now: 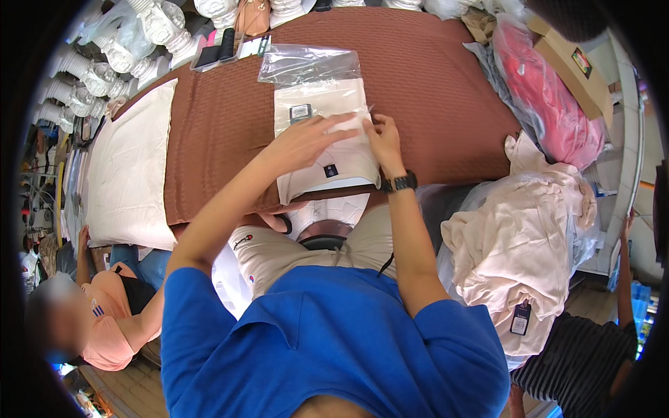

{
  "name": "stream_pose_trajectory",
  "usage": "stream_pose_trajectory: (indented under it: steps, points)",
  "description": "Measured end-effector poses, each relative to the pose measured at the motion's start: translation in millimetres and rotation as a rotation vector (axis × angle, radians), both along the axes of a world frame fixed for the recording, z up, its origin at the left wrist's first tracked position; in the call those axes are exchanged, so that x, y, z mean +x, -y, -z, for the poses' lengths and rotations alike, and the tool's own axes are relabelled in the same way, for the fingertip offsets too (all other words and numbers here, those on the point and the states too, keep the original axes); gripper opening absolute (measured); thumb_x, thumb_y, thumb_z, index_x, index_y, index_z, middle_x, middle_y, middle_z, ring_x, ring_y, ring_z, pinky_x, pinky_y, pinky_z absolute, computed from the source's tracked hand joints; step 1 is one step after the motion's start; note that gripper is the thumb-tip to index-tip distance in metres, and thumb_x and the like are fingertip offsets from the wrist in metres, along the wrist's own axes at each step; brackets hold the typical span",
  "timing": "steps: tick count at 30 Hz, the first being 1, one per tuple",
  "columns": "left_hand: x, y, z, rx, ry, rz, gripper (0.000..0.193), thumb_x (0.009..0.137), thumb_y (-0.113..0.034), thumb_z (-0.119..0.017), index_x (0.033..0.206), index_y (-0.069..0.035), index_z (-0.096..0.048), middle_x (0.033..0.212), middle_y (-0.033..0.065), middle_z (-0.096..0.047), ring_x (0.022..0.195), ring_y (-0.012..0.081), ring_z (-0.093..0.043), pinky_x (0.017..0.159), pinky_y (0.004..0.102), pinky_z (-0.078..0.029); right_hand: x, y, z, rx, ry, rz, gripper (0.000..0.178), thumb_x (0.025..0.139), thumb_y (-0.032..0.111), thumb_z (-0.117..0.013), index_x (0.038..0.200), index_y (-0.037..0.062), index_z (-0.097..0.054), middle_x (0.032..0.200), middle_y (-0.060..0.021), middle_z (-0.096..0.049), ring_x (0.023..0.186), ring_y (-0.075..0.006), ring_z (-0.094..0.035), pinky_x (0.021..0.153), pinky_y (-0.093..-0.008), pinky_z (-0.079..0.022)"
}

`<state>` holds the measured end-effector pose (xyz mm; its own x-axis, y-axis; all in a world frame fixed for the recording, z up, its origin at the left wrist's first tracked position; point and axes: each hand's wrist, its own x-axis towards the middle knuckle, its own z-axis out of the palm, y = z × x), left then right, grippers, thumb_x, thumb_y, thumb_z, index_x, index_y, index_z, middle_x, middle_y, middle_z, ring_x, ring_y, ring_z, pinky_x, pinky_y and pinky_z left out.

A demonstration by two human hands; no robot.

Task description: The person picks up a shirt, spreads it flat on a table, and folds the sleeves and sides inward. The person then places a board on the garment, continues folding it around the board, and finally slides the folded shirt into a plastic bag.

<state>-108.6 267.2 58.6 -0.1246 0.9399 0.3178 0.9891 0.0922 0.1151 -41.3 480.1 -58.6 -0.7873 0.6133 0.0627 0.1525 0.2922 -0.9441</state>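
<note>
A folded cream garment [327,157] lies on the brown-covered table in front of me, with a clear plastic bag [310,64] around it. The bag's loose end reaches past the garment on the far side. A small dark label shows near the garment's near edge, and a tag [300,112] shows through the plastic. My left hand [310,143] is over the garment, its fingers stretched toward the right and holding nothing. At the right edge of the bag, my right hand [383,143] has thumb and forefinger closed on the plastic. A dark watch is on that wrist.
Left on the brown cover [216,146] lies a flat cream cloth [129,174]. A heap of cream garments [516,244] is at my right, below a red bagged bundle [543,83] and a cardboard box [575,66]. White mannequins line the far left; people are on both sides.
</note>
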Motion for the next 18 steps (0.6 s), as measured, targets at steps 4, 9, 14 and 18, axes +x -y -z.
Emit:
stream_pose_trajectory:
  steps: [4,9,14,18]
  points:
    - [19,65,42,0.308,0.452,-0.767,0.061,0.084,-0.014,-0.072,0.136,0.004,-0.046,0.139,0.0242,-0.047,0.105,0.0315,-0.062,0.089,0.0406,-0.054,50,14,-53,0.141,0.414,-0.222,0.048,0.093,0.030,-0.069,0.121,-0.0078,-0.058,0.096,-0.0161,-0.070,0.084,-0.0181,-0.066,0.075,-0.0305,-0.053]
    - [35,79,74,0.385,1.161,-0.960,0.070,0.085,-0.024,-0.075,0.133,0.014,-0.042,0.127,0.0286,-0.056,0.109,0.0308,-0.062,0.091,0.0379,-0.052,62,39,-32,-0.380,0.148,-0.315,0.044,0.095,0.028,-0.066,0.123,-0.0054,-0.059,0.109,-0.0132,-0.069,0.094,-0.0183,-0.065,0.085,-0.0293,-0.051]
    - [24,72,49,0.209,1.703,-1.017,0.056,0.089,-0.029,-0.068,0.129,0.007,-0.053,0.118,0.0207,-0.064,0.103,0.0263,-0.065,0.090,0.0372,-0.052,56,43,-35,-0.674,0.028,-0.288,0.045,0.097,0.025,-0.062,0.128,-0.0059,-0.054,0.116,-0.0128,-0.066,0.097,-0.0177,-0.066,0.084,-0.0299,-0.054]
    - [21,77,51,0.480,1.957,-0.684,0.056,0.097,-0.032,-0.058,0.131,0.011,-0.050,0.123,0.0233,-0.062,0.109,0.0303,-0.064,0.097,0.0422,-0.051,56,51,-68,-0.903,0.136,-0.269,0.042,0.097,0.025,-0.062,0.127,-0.0028,-0.055,0.112,-0.0114,-0.066,0.096,-0.0171,-0.066,0.073,-0.0297,-0.058]
